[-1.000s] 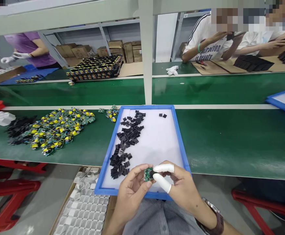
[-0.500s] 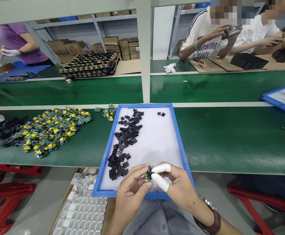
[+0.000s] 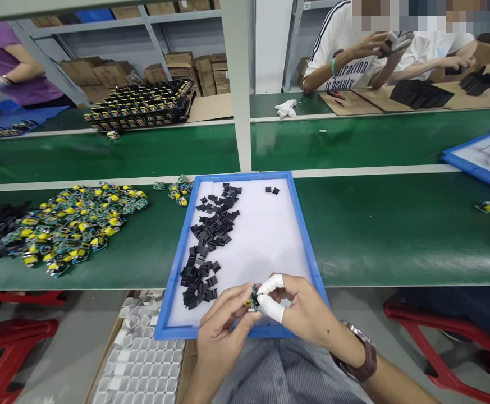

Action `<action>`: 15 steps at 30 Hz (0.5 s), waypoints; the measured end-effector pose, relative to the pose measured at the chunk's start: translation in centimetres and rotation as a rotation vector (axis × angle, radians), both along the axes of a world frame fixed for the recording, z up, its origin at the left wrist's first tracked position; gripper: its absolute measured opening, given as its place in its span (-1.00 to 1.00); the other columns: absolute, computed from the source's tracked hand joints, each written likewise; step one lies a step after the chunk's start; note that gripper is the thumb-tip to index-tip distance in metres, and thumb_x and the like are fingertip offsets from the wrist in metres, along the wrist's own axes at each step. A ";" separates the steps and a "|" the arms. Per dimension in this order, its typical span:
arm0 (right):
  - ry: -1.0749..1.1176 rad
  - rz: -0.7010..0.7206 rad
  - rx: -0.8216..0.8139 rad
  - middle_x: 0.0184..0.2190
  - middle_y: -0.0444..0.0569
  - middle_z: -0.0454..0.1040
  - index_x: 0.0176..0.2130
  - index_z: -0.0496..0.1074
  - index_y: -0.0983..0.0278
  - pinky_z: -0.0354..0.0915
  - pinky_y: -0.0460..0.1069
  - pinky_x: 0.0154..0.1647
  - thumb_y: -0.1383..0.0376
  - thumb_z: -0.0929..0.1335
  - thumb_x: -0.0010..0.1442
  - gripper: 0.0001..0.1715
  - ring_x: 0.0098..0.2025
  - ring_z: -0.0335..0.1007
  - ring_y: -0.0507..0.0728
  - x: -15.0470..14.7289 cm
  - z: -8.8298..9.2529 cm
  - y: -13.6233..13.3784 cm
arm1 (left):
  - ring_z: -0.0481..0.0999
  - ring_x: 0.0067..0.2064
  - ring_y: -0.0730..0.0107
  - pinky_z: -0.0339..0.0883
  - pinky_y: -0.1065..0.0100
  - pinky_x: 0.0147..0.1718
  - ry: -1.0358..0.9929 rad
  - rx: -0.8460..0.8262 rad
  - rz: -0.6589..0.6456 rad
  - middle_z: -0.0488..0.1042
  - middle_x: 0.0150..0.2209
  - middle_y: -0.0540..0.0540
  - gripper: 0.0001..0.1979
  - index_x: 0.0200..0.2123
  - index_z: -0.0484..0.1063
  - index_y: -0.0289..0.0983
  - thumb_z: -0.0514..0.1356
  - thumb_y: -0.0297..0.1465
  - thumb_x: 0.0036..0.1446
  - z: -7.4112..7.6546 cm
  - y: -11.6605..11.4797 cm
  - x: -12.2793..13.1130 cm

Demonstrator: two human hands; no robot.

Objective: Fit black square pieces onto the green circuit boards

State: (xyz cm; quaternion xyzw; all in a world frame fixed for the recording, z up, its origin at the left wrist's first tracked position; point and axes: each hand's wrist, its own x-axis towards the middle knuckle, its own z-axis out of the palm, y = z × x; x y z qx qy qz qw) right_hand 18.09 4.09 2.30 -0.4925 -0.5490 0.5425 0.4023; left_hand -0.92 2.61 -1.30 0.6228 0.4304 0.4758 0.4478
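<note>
Over the near edge of the tray, my left hand (image 3: 228, 322) pinches a small circuit board (image 3: 253, 298) between fingers and thumb. The board stands on edge, green with a yellow component on its left side. White finger cots cover the thumb and forefinger of my right hand (image 3: 297, 306). Those two fingertips close on a small dark part at the board's right face; they mostly hide it. Beneath and beyond my hands lies a blue-rimmed tray (image 3: 305, 235) with a white bottom. Many small black pieces (image 3: 213, 227) are strewn along its left side, and two black pieces (image 3: 272, 191) lie near its far edge.
Left of the tray, a heap of circuit boards (image 3: 76, 224) spreads beside black parts (image 3: 0, 230). White cups (image 3: 139, 359) fill a box below the bench. A lone board (image 3: 488, 207) and another blue tray (image 3: 480, 160) lie right. Co-workers sit across the bench.
My right thumb and forefinger have drawn closer together at the board's face. The board stays in my left hand. The whole view has shifted slightly.
</note>
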 end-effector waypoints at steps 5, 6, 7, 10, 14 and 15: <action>-0.045 -0.013 0.140 -0.36 -0.15 0.57 -0.20 0.59 0.21 0.33 -0.09 -0.31 0.50 0.36 0.18 -0.73 -0.37 0.43 0.03 0.1 0.0 -0.1 | 0.61 0.05 0.15 0.61 0.28 -0.09 -0.048 -0.080 -0.010 0.57 0.08 -0.17 -0.56 0.10 0.58 -0.05 0.35 -0.54 0.18 0.0 0.1 0.0; -0.046 -0.006 0.155 -0.37 -0.16 0.57 -0.21 0.59 0.21 0.33 -0.09 -0.31 0.51 0.37 0.19 -0.73 -0.37 0.43 0.03 0.1 0.0 -0.1 | 0.62 0.04 0.16 0.61 0.30 -0.11 -0.055 -0.091 -0.012 0.57 0.08 -0.17 -0.56 0.10 0.58 -0.05 0.35 -0.53 0.18 0.0 0.0 0.0; -0.052 0.006 0.166 -0.38 -0.17 0.56 -0.23 0.59 0.21 0.32 -0.09 -0.31 0.51 0.36 0.19 -0.73 -0.37 0.43 0.03 0.1 0.1 -0.1 | 0.62 0.03 0.17 0.61 0.32 -0.14 -0.056 -0.100 -0.013 0.57 0.08 -0.17 -0.56 0.09 0.58 -0.04 0.35 -0.53 0.18 0.0 0.0 0.0; -0.128 0.046 0.197 -0.38 -0.16 0.54 -0.21 0.59 0.19 0.30 -0.07 -0.31 0.50 0.37 0.22 -0.73 -0.36 0.42 0.05 0.4 0.6 -0.1 | 0.63 0.00 0.20 0.60 0.38 -0.20 -0.032 -0.123 -0.008 0.57 0.08 -0.16 -0.56 0.09 0.58 -0.04 0.36 -0.53 0.17 0.1 0.0 -0.1; -0.234 0.140 0.256 -0.34 -0.11 0.52 -0.19 0.57 0.20 0.27 -0.04 -0.33 0.48 0.33 0.31 -0.75 -0.36 0.39 0.07 1.2 1.5 -0.1 | 0.64 -0.04 0.19 0.59 0.39 -0.24 -0.006 -0.136 -0.005 0.59 0.06 -0.16 -0.58 0.07 0.60 -0.07 0.37 -0.51 0.16 0.3 0.2 -0.2; -0.240 0.168 0.267 -0.33 -0.10 0.51 -0.20 0.56 0.21 0.28 -0.03 -0.31 0.48 0.31 0.33 -0.74 -0.35 0.39 0.08 1.4 1.6 -0.2 | 0.64 -0.05 0.19 0.58 0.39 -0.26 -0.005 -0.132 -0.006 0.59 0.06 -0.17 -0.59 0.07 0.61 -0.07 0.38 -0.51 0.16 0.3 0.3 -0.2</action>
